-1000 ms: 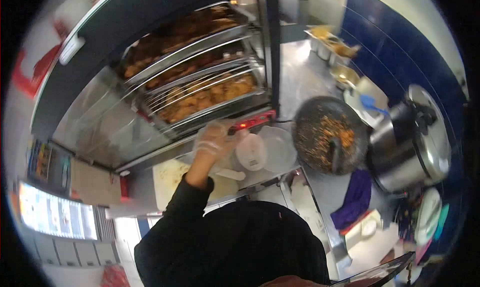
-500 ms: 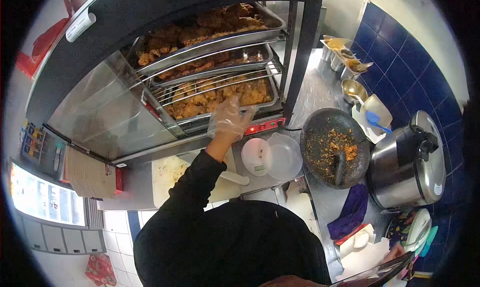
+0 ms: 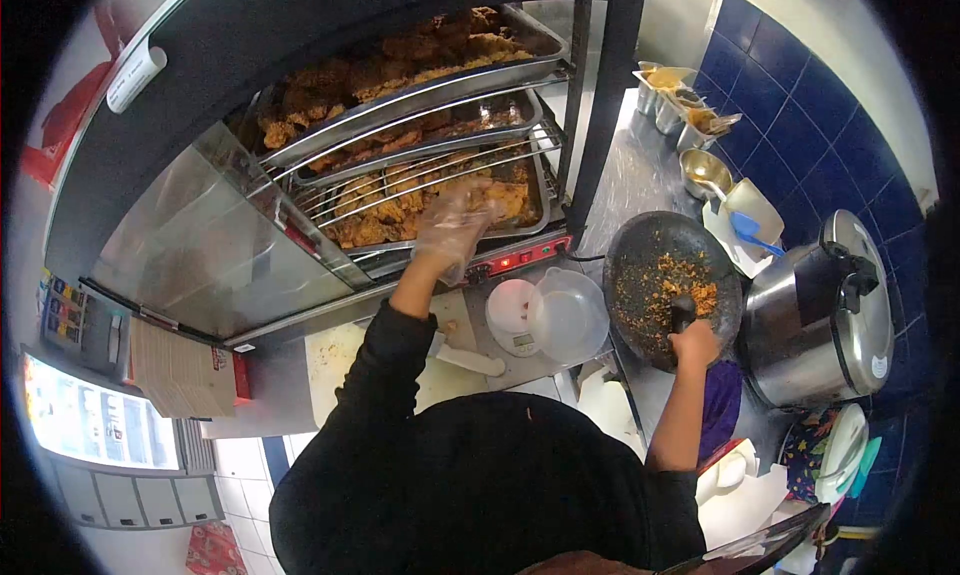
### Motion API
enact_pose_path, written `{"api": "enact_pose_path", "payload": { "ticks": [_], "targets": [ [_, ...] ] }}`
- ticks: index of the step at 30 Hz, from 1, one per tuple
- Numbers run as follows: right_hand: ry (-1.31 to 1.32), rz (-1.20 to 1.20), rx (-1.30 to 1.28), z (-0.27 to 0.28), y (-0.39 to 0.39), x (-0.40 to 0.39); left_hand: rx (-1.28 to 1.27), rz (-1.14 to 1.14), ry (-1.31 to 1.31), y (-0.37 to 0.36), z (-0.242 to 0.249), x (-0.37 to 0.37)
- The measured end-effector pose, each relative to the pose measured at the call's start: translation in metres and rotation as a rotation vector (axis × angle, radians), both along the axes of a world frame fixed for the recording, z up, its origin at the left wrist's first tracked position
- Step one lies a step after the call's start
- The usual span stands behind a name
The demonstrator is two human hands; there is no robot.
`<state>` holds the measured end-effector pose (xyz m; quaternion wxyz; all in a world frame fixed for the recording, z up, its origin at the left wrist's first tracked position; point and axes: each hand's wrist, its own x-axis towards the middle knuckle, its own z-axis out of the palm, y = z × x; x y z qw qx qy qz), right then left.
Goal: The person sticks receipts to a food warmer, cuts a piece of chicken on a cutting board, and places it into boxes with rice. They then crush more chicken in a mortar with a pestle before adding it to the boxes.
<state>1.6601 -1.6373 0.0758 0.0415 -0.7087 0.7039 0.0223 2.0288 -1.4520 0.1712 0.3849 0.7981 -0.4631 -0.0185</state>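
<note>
A steel surface [image 3: 625,180] runs along a wall of dark blue tiles [image 3: 800,105], with small metal sauce tins [image 3: 672,100] at its far end. On it stand a dark stone mortar [image 3: 672,287] flecked with orange crushed paste, a shiny rice cooker [image 3: 820,315] just to its right, a clear plastic lid [image 3: 568,313] and a small white kitchen scale [image 3: 512,310] to its left, and a purple cloth [image 3: 718,405] at the near edge. To the left rises a glass-fronted warming cabinet [image 3: 250,245] with racks and trays of fried chicken [image 3: 400,200] (three tiers, all golden brown).

The left hand [image 3: 452,230], in a thin clear plastic glove, reaches into the lowest tier of the cabinet; its fingers curl loosely over the chicken there, and it is blurred, so whether it grips a piece I cannot tell. The right hand [image 3: 694,343], bare, is closed around the dark pestle [image 3: 682,311], which stands in the near side of the mortar, its lower end among the paste. The two hands are well apart, the scale and lid lying between them.
</note>
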Motion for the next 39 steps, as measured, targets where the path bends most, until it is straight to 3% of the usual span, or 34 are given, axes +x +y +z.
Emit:
{"api": "enact_pose_path", "payload": {
  "ticks": [2,3,6,10,11,13,15,18,19,22,25,27,28,30,32,35,38,39],
  "targets": [
    [-0.025,0.006,0.181,0.01,-0.004,-0.003,-0.16,-0.024,0.18,0.004,0.002,-0.007],
    [-0.04,-0.01,0.159,0.006,-0.007,-0.004,-0.356,-0.088,0.161,0.005,0.0,-0.015],
    [-0.125,-0.04,0.151,-0.024,-0.032,-0.016,-0.504,-0.173,-0.151,-0.001,0.007,-0.046],
    [-0.311,0.029,0.279,-0.032,-0.062,-0.059,-0.378,-0.403,-0.168,-0.047,-0.008,-0.099],
    [-0.365,0.05,0.148,-0.028,-0.054,-0.066,-0.395,-0.466,-0.042,-0.067,-0.027,-0.114],
    [-0.523,0.061,-0.158,-0.025,-0.039,-0.071,-0.256,-0.525,-0.078,-0.1,-0.046,-0.148],
    [-0.724,0.016,-0.451,-0.071,-0.047,-0.084,-0.239,-0.623,0.0,-0.143,-0.099,-0.168],
    [-1.634,-0.216,0.217,-0.052,-0.039,-0.084,0.365,-0.687,-0.236,-0.176,-0.136,-0.176],
    [-1.671,-0.22,0.276,-0.044,-0.034,-0.082,0.204,-0.681,-0.457,-0.172,-0.131,-0.175],
    [-1.838,-0.204,0.46,-0.013,-0.02,-0.074,0.024,-0.605,-0.4,-0.166,-0.121,-0.174],
    [-2.06,-0.211,0.584,0.014,-0.021,-0.062,0.124,-0.486,-0.071,-0.135,-0.066,-0.162],
    [-2.057,-0.297,0.527,0.012,-0.034,-0.055,0.305,-0.326,0.038,-0.115,-0.019,-0.16],
    [-2.053,-0.34,0.496,0.011,-0.039,-0.051,0.139,-0.351,0.032,-0.108,-0.036,-0.146],
    [-1.902,-0.203,0.197,0.035,-0.04,-0.04,-0.188,-0.395,0.019,-0.09,-0.084,-0.108],
    [-1.675,-0.053,-0.057,0.067,-0.037,-0.032,-0.189,-0.367,0.184,-0.065,-0.069,-0.099],
    [-1.012,0.359,-0.67,0.106,-0.017,-0.016,-0.29,-0.37,0.495,-0.03,-0.052,-0.092],
    [-0.525,0.292,-0.472,0.058,0.01,0.014,-0.366,-0.382,0.708,-0.005,-0.054,-0.077],
    [-0.471,0.241,-0.295,0.044,0.011,0.021,-0.339,-0.353,0.726,0.003,-0.044,-0.076]
  ]
}}
